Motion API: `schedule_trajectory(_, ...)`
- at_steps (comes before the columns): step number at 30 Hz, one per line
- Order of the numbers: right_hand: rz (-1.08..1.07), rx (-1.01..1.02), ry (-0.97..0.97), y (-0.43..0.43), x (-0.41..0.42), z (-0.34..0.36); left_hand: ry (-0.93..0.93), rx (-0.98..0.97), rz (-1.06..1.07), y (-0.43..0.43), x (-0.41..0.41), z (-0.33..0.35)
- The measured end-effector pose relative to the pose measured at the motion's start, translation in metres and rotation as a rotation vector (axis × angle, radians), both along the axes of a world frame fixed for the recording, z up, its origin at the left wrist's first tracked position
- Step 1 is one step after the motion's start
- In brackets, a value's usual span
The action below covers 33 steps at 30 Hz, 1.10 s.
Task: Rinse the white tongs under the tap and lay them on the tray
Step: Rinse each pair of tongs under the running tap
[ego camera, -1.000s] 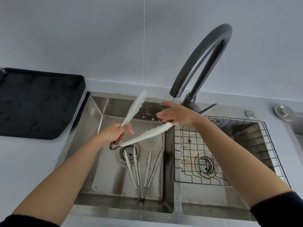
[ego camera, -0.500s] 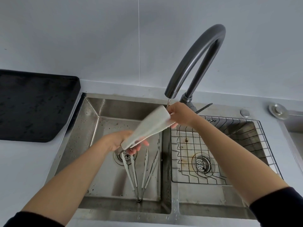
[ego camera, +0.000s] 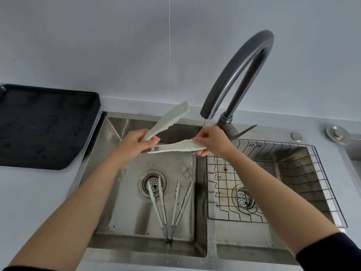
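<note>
White tongs (ego camera: 175, 147) hang splayed over the left basin (ego camera: 109, 173) under the tap (ego camera: 207, 112): left hand (ego camera: 132, 143) fingers curl round the hinge end, right hand (ego camera: 214, 140) pinches the lower tip. Wet plastic may slip and drop before reaching the tray (ego camera: 45, 126).

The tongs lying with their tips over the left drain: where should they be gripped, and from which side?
Probably from above, pinching both arms of the tongs just ahead of the hinge. They lie flat, arms converging toward the near wall, where a second pair crowds the hinge.
</note>
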State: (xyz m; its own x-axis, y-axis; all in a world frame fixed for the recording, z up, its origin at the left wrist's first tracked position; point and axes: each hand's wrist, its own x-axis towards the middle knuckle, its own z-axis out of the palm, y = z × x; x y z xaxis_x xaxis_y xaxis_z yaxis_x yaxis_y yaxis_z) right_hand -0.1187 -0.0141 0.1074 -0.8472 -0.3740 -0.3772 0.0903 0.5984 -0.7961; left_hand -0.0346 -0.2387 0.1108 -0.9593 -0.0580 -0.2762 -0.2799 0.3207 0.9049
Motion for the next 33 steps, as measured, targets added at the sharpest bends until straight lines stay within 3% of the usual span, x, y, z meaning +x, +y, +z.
schedule_trajectory(7,0.124,0.389,0.252,-0.015,0.024,-0.016,0.11,-0.007,-0.009,0.002,0.01,0.008)
schedule_trajectory(9,0.122,0.406,0.251,-0.017,0.024,-0.015,0.132,0.016,-0.002,0.002,0.011,0.01)
schedule_trajectory(14,0.199,0.147,0.056,-0.005,0.007,0.003,0.148,0.066,0.05,0.001,0.009,0.015)
schedule_trajectory(19,0.202,-0.265,-0.439,0.02,-0.007,0.016,0.191,0.096,0.083,0.004,0.007,0.021)
schedule_trajectory(21,0.233,-0.343,-0.528,0.022,-0.01,0.019,0.207,0.067,0.075,0.007,0.006,0.023)
schedule_trajectory(24,0.282,-0.282,-0.433,0.016,-0.007,0.021,0.232,0.056,0.09,0.007,0.004,0.023)
schedule_trajectory(29,0.171,-0.032,-0.022,-0.01,-0.002,0.019,0.228,0.053,0.132,0.002,0.004,0.021)
schedule_trajectory(33,0.211,0.084,0.089,-0.022,-0.001,0.021,0.234,0.051,0.179,-0.008,0.006,0.022)
